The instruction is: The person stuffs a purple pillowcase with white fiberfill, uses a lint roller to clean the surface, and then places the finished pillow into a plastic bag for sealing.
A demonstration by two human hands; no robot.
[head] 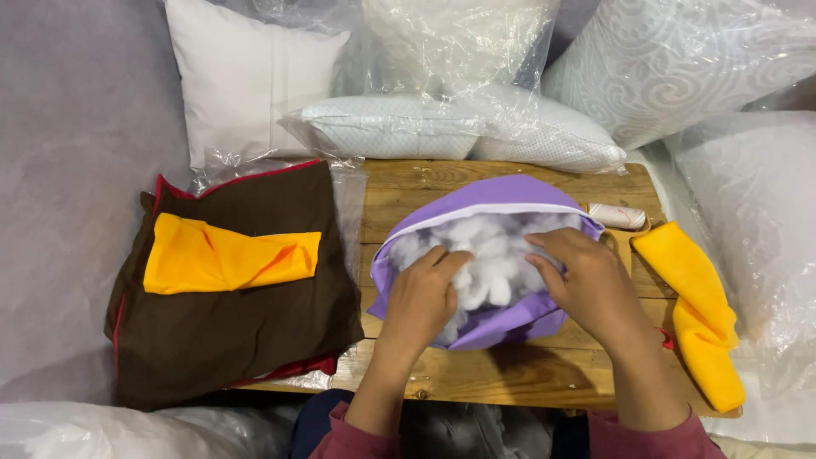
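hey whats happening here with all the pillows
A person has both hands in the open mouth of a purple cushion cover on a wooden table. The left hand and right hand press on white stuffing inside. A folded yellow cloth lies on brown fabric to the left; bagged pillows sit behind.

Just one view here, a head cam looking steeply down from above the person's own forearms, which are coming in from the bottom edge. It's sitting pretty close, so the wooden table (510, 374) is filling the middle of the frame. It's facing forward toward the bagged pillows (459, 127) running along the top. No second view, so nothing's overlapping.
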